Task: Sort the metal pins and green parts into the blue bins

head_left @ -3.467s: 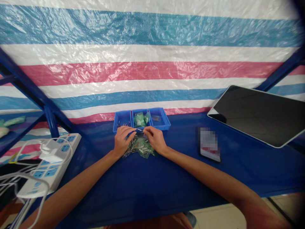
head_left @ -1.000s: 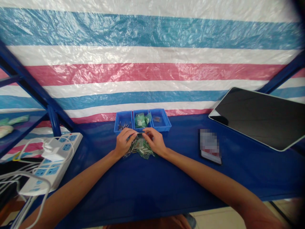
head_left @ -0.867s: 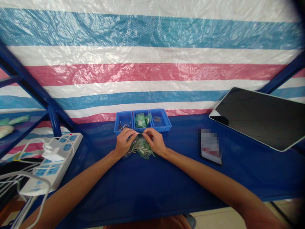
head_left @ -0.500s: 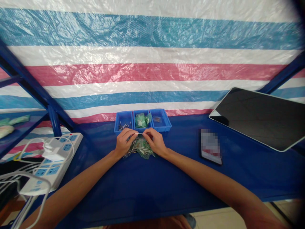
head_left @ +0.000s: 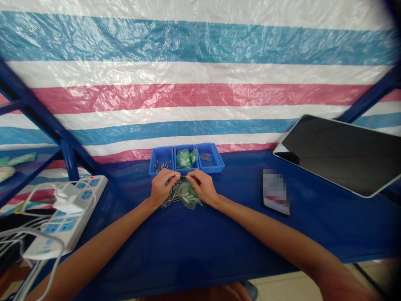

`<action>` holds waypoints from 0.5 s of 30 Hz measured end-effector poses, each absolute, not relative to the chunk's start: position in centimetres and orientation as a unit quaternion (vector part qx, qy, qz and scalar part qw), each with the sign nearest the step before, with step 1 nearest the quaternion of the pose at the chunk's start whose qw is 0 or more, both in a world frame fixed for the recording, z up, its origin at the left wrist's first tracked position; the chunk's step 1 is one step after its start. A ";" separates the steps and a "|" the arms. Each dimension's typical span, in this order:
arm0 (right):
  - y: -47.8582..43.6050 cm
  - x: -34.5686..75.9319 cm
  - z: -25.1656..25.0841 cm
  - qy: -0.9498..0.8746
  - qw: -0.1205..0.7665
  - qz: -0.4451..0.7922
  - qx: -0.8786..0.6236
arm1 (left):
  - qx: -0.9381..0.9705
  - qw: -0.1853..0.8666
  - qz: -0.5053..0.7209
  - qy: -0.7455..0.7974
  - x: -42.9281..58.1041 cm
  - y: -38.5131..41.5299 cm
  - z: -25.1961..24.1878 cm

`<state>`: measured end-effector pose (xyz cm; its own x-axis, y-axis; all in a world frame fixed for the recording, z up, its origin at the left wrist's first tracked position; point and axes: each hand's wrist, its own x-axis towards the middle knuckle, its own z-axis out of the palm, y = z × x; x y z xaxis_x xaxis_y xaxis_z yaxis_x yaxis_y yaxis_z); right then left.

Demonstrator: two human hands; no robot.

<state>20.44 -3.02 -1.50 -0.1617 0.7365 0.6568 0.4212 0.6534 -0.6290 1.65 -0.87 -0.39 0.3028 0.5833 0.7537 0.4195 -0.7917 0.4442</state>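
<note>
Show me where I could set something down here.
The broadest bare patch of the blue table lies between the forearms, nearer than the green bag. Another separates the right hand from the phone; a third, the left hand from the power strip. Crowded: between the hands, by the blue trays and around the white cables.

Glossy striped sheeting [head_left: 200, 95] behind a blue table [head_left: 188, 246], pale floor [head_left: 288, 288] below

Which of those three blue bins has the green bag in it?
The middle bin, which holds the green bag; the left bin has thin dark rods, the right bin a small blurred item.
</note>
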 end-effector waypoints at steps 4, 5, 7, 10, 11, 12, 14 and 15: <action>-2.9 20.4 -1.7 -0.762 0.497 0.146 -0.388 | 0.802 0.079 0.510 0.299 1.7 -0.9 -0.4; -2.8 20.4 -1.7 -0.767 0.491 0.146 -0.386 | 0.802 0.079 0.512 0.299 1.7 -0.9 -0.4; -2.8 20.4 -1.8 -0.773 0.483 0.144 -0.385 | 0.800 0.084 0.514 0.299 1.6 -1.0 -0.5; -2.8 20.4 -1.8 -0.767 0.487 0.139 -0.393 | 0.791 0.110 0.521 0.301 1.6 -1.2 -0.6; -2.8 20.4 -1.7 -0.762 0.492 0.138 -0.398 | 0.789 0.123 0.521 0.301 1.7 -1.3 -0.6; -2.8 20.4 -1.7 -0.758 0.495 0.137 -0.402 | 0.788 0.134 0.521 0.301 1.7 -1.3 -0.7; -2.9 20.4 -1.7 -0.751 0.500 0.138 -0.409 | 0.790 0.147 0.511 0.305 1.7 -1.4 -0.8; -2.9 20.4 -1.7 -0.750 0.501 0.139 -0.410 | 0.791 0.147 0.506 0.310 1.8 -1.4 -0.8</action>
